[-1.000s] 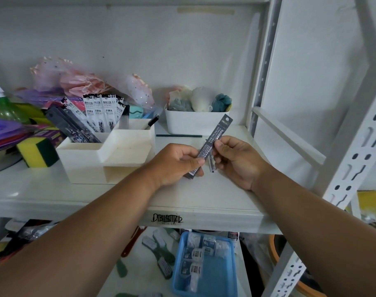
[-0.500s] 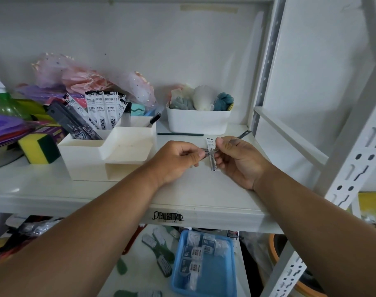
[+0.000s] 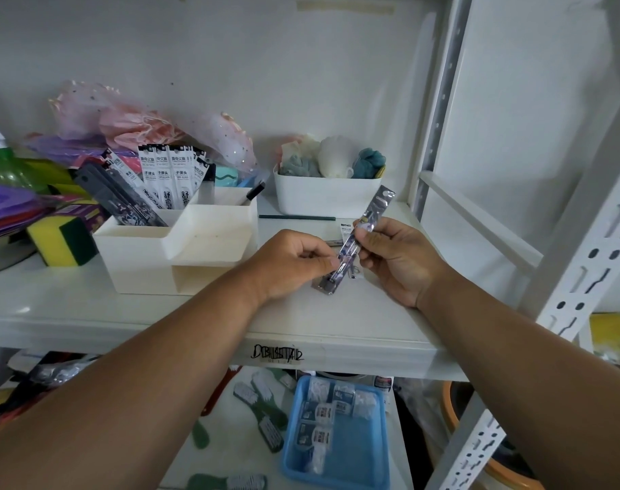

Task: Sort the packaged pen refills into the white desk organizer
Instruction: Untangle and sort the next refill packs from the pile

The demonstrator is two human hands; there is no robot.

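Note:
Both hands hold one long, shiny refill packet (image 3: pixel 379 208) slanted above the white shelf. My left hand (image 3: pixel 294 263) pinches its lower part and my right hand (image 3: pixel 395 258) pinches its middle. A second, white packet (image 3: pixel 345 229) lies on the shelf behind it, partly hidden. The white desk organizer (image 3: pixel 153 256) stands to the left of my hands. Its back left compartment holds several packaged refills (image 3: pixel 167 178), white ones upright and dark ones leaning left. A black pen (image 3: pixel 253 192) sticks out of its back right compartment.
A white bin (image 3: pixel 326 198) of soft items stands behind my hands, with a thin dark rod (image 3: pixel 296 217) in front of it. A yellow and green sponge (image 3: pixel 63 242) sits left of the organizer. White rack posts (image 3: pixel 584 263) rise at right. A blue tray (image 3: pixel 337 436) lies below.
The dark-looking packet was turned nearly edge-on half a second ago. It now shows a shiny face and slants up to the right again, with both hands slightly shifted.

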